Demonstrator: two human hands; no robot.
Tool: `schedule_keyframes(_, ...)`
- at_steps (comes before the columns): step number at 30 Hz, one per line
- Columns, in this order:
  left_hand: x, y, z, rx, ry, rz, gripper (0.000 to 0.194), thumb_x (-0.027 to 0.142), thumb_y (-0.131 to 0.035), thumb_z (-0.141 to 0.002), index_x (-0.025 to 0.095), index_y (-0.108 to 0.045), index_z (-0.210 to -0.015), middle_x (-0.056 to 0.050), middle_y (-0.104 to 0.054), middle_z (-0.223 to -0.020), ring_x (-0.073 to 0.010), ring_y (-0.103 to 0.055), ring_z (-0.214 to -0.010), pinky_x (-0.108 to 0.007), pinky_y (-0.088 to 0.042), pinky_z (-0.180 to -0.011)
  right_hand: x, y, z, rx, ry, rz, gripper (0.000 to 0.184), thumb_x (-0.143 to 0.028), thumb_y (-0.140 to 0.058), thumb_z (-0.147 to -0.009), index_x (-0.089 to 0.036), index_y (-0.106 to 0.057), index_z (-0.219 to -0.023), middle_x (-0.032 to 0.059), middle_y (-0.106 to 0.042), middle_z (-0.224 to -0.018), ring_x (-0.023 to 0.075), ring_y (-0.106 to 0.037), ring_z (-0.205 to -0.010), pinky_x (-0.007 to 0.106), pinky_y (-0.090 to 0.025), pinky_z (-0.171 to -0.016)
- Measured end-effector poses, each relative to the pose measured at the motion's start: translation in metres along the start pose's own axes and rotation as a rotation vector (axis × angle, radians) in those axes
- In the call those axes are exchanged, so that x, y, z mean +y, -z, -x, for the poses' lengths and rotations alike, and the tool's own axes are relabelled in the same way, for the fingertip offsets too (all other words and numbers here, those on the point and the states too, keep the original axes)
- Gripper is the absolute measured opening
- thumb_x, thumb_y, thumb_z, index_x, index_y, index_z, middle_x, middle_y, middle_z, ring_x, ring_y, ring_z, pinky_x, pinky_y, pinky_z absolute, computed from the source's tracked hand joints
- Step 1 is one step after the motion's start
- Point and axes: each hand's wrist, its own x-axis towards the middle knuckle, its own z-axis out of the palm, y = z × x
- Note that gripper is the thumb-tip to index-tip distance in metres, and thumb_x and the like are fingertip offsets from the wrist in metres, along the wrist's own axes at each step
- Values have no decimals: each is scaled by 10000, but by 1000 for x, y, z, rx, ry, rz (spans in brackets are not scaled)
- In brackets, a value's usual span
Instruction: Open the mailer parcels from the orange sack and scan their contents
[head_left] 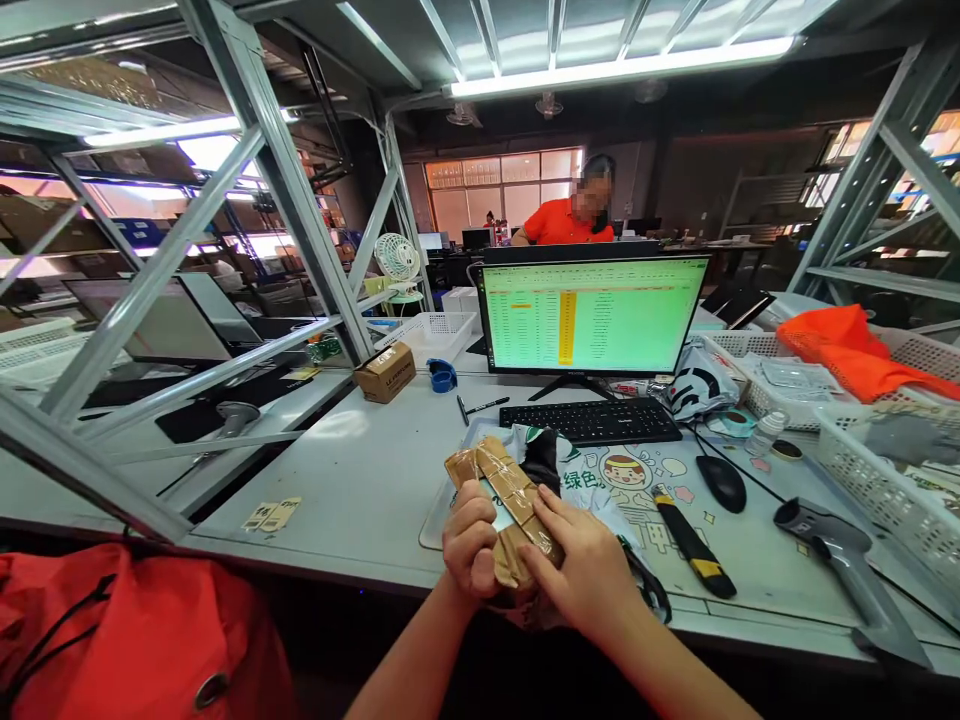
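Observation:
A small parcel [514,495] in brown paper and shiny clear tape is held up between my two hands over the table's front edge. My left hand [471,540] is closed around its left side, the fingers curled in. On its right side, my right hand [581,560] presses with thumb and fingers. A pale label shows partly between the tape strips. Beneath and behind the parcel lies a crumpled white plastic bag [581,480] with green print and dark patches, partly hidden by my hands.
A keyboard [592,421] and monitor [596,315] stand behind the parcel. On the right are a utility knife [694,545], mouse [721,484], barcode scanner [847,570] and white baskets [892,480]. A small carton [385,372] sits at left. Across the desk is a person in orange [570,222].

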Motion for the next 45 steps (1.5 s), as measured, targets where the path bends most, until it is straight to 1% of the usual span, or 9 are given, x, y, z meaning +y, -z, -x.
schedule_keyframes(3,3,2,-10,126,-30,147,484,434,-237,-974,234,-288,-535,-11,-355,-539,-184,-377,-558,-379,-352,-570,-10,16,-17,-133,-42,7,446,-327,-522,-953,-151,-600,-1356,144,-575,-1434,298,-660,-1162,457,-564,-963)
schedule_keyframes(10,-44,19,-70,-607,-225,7,685,640,-163,-1007,205,-511,-608,-19,-576,-637,-164,-509,-647,-354,-376,-768,-26,64,-76,-585,-5,218,320,-357,-578,-910,-166,-617,-1163,129,-732,-1063,313,-712,-930,381,-543,-756)
schedule_keyframes(18,-67,-4,-43,-59,-84,-54,601,583,-144,-989,254,-247,-497,1,-346,-476,-181,-354,-525,-366,-335,-627,-8,49,-114,-741,-81,215,272,-146,-601,-816,-60,-684,-1061,245,-716,-963,392,-691,-894,470,-510,-784)
schedule_keyframes(25,-52,-17,-10,271,95,-55,495,391,-257,-968,247,-438,-531,-39,-537,-576,-212,-512,-612,-428,-416,-694,83,60,-123,-806,-294,-377,526,-625,-564,-847,-129,-728,-905,108,-742,-887,268,-692,-848,386,-548,-779)
schedule_keyframes(29,-54,31,-28,-88,230,-9,383,411,-418,-931,229,-578,-634,-57,-671,-774,-212,-619,-746,-384,-488,-738,98,42,-100,-838,-340,-699,902,-881,-562,-659,-97,-712,-1078,158,-738,-1048,279,-708,-924,393,-564,-821)
schedule_keyframes(32,-54,59,-61,-528,427,-213,476,517,-618,-834,202,-654,-1189,-107,-668,-1263,-275,-658,-1045,-374,-509,-847,87,35,-97,-948,-343,-832,929,-837,-654,-626,-100,-679,-1191,167,-723,-1137,313,-689,-1039,434,-544,-926)
schedule_keyframes(36,-58,57,-100,-972,542,-470,591,620,-624,-819,182,-676,-1212,-161,-720,-1180,-368,-666,-1069,-425,-493,-872,42,54,-108,-726,-143,-412,854,-492,-801,-711,-165,-503,-1441,168,-599,-1387,359,-568,-1254,522,-464,-1051)
schedule_keyframes(39,-68,49,-110,-938,692,-391,412,547,-575,-909,167,-733,-913,-152,-742,-1009,-317,-677,-1000,-410,-502,-879,-3,73,-101,-271,216,167,778,-268,-726,-811,-211,-408,-1518,168,-387,-1576,395,-334,-1446,619,-296,-1154)
schedule_keyframes(45,-82,66,-109,-721,842,-153,365,423,-618,-956,157,-626,-1205,-75,-649,-1208,-238,-652,-1035,-431,-571,-886,-33,65,-53,-481,581,276,691,-597,-737,-786,-178,-597,-1316,120,-678,-1096,334,-617,-1034,720,-303,-1120)
